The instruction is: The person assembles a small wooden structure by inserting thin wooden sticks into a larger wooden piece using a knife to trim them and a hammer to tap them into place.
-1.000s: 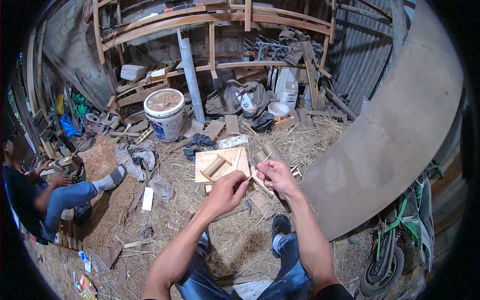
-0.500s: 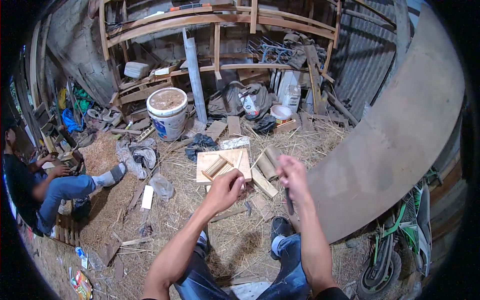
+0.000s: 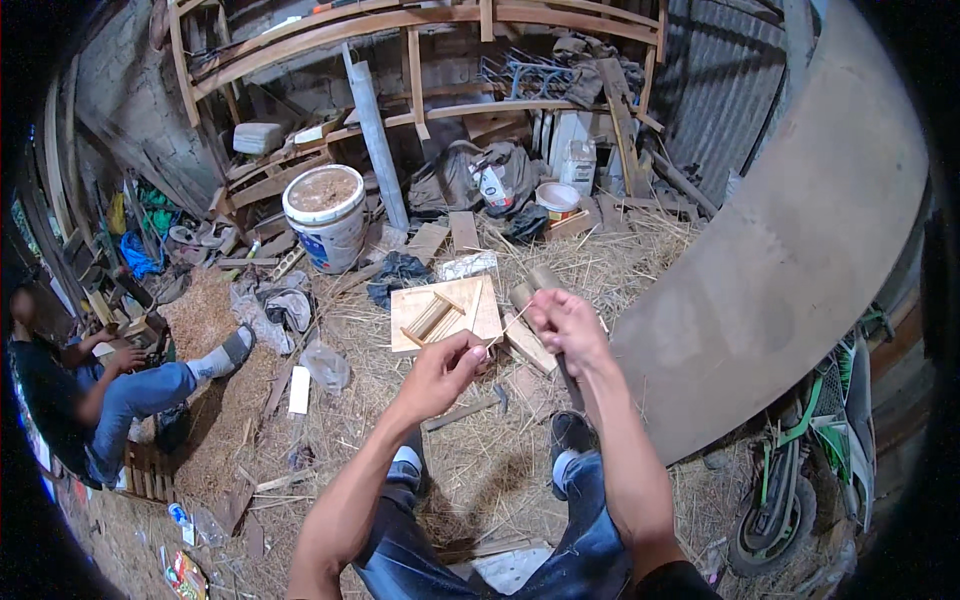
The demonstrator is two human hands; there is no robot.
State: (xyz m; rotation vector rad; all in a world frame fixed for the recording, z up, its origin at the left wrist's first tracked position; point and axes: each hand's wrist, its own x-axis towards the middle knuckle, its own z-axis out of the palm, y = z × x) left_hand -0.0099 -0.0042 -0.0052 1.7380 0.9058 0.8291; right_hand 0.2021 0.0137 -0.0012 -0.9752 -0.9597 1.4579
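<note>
A thin pale wooden stick (image 3: 509, 329) slants between my two hands. My left hand (image 3: 440, 377) pinches its lower end between thumb and fingers. My right hand (image 3: 568, 328) closes near its upper end, and a dark narrow tool (image 3: 571, 385) hangs down from the same hand; whether it is a knife cannot be made out. Just beyond my hands, a small slatted wooden frame (image 3: 433, 318) lies on a square light wooden board (image 3: 405, 303). Beside the board, a wooden cylinder (image 3: 543, 280) is partly hidden by my right hand.
Straw covers the ground. A white bucket (image 3: 327, 222) of brown material stands at the back left, near a leaning grey post (image 3: 377, 140). On the left a person (image 3: 100, 380) sits beside wood shavings. A large curved panel (image 3: 790, 250) fills the right, with a green motorbike (image 3: 800, 470) below it.
My right hand has moved slightly left and down toward my left hand, and the thin stick now shows between them. The view has shifted slightly.
</note>
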